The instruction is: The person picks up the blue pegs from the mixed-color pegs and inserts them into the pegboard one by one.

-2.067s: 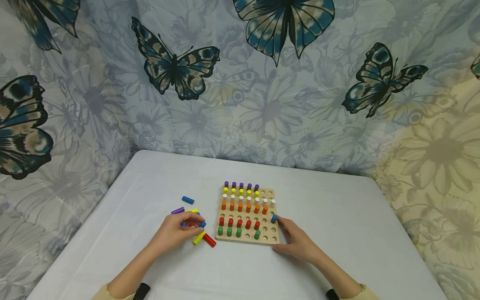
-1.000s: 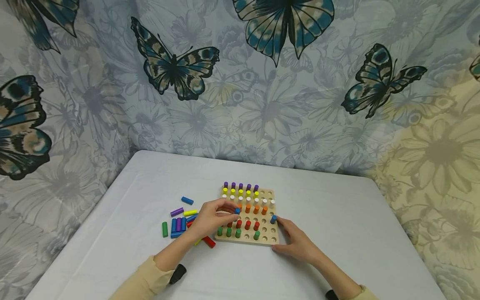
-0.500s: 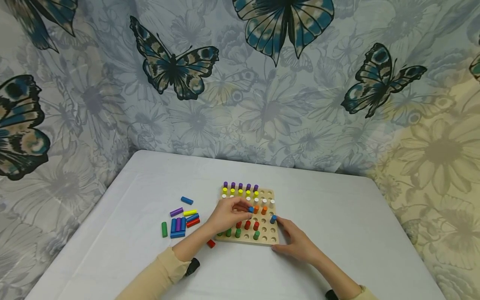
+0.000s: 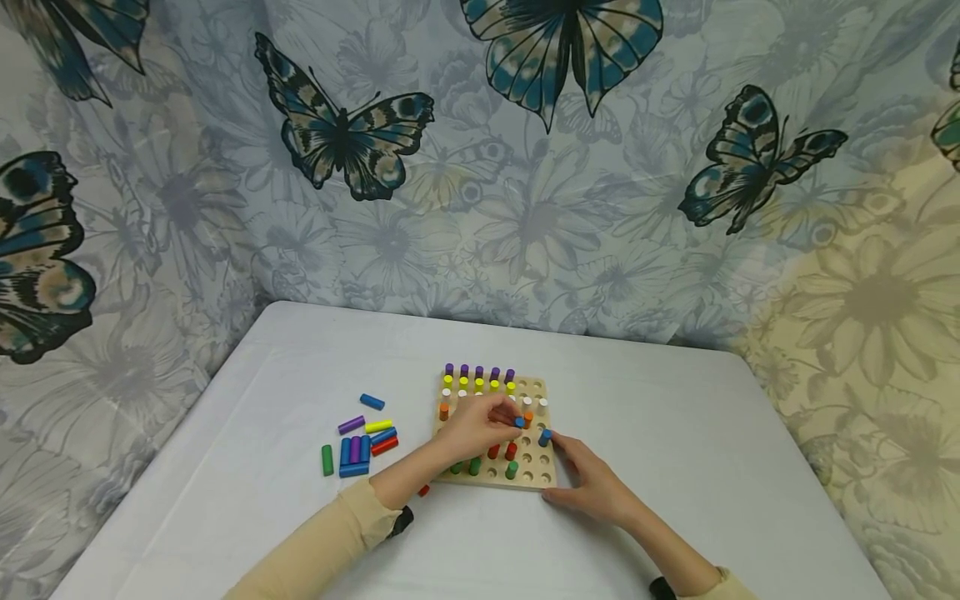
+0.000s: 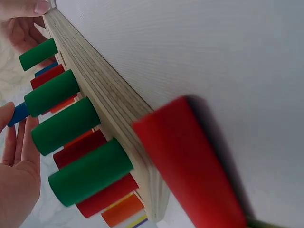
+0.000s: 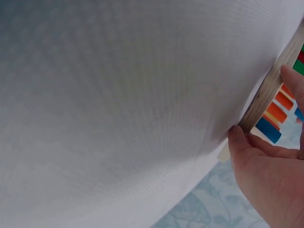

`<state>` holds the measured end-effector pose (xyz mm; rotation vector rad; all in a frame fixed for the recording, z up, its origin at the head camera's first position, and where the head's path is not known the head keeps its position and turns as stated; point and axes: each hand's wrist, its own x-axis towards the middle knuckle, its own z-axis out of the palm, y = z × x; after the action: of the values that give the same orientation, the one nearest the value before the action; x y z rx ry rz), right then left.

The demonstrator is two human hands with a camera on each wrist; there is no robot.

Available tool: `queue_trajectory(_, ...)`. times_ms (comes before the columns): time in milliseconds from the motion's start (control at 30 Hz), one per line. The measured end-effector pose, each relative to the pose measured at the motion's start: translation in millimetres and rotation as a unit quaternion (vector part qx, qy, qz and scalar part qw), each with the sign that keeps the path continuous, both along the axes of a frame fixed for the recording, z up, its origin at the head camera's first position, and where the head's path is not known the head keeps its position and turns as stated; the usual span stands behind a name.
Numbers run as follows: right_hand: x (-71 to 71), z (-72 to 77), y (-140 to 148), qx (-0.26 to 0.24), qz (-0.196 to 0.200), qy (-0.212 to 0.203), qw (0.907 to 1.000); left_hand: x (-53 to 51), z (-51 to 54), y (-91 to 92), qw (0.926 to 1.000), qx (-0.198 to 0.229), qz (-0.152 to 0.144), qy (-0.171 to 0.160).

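Observation:
My left hand [image 4: 480,429] reaches over a wooden pegboard [image 4: 537,387] and pinches a blue peg [image 4: 519,422] between thumb and fingers. In the left wrist view the held blue peg [image 5: 19,114] is seen beyond a row of green pegs [image 5: 66,126]. At the board's near right corner, my right hand [image 4: 600,490] holds the edge with thumb and fingers. Just beside its fingertips stands another blue peg [image 4: 545,437], in the rightmost column. Purple, yellow, white, orange, red and green pegs stand in rows; my left hand hides part of them.
Left of the board lie loose pegs: several blue ones [image 4: 354,470], a green [image 4: 327,460], a red [image 4: 385,446], a yellow [image 4: 378,426] and a purple one [image 4: 351,425]. A further red peg [image 5: 190,161] lies by the board's near left corner.
My left hand has left the loose pegs with a blue peg and moved right across the board, toward the standing blue peg. My right hand has stayed at the board's corner.

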<state>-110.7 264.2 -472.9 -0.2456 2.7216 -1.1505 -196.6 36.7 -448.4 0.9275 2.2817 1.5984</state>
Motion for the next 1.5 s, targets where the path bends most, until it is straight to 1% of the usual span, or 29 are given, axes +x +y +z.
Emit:
queue_trajectory(100, 0.1, -0.3, 0, 0.000, 0.004, 0.002, 1.0000, -0.1, 0.4, 5.6, 0.9999, -0.011, -0.006, 0.003)
queue_trajectory(233, -0.1, -0.4, 0, 0.003, 0.003, 0.004, 1.0000, -0.5, -0.3, 12.9, 0.9996, -0.028, -0.005, -0.001)
queue_trajectory(300, -0.2, -0.5, 0, 0.006, 0.004, 0.005, 1.0000, -0.9, -1.3, 16.5, 0.9993, -0.038, -0.005, 0.003)
queue_trajectory(567, -0.1, -0.3, 1, 0.006, 0.012, 0.009, 0.9999, -2.7, -7.3, 26.5, 0.9956, -0.080, 0.001, 0.048)
queue_trajectory(667, 0.1, -0.3, 1, 0.005, 0.015, 0.009, 0.9998, -2.1, -8.0, 27.7, 0.9943, -0.090, 0.001, 0.056)
queue_trajectory(1000, 0.8, -0.4, 1, 0.004, 0.019, 0.012, 0.9997, -2.9, -11.5, 30.9, 0.9955, -0.085, 0.000, 0.043)
queue_trajectory(1167, 1.2, 0.8, 2, 0.001, 0.025, 0.014, 0.9996, -2.0, -9.7, 31.5, 0.9963, -0.082, -0.001, 0.027)
queue_trajectory(1300, 1.3, 1.3, 1, 0.000, 0.022, 0.009, 0.9997, -1.6, -8.0, 31.7, 0.9957, -0.090, 0.006, 0.019)
queue_trajectory(1500, 1.1, 0.5, 1, 0.001, 0.013, 0.000, 0.9999, -1.5, -7.0, 30.5, 0.9944, -0.103, 0.014, 0.016)
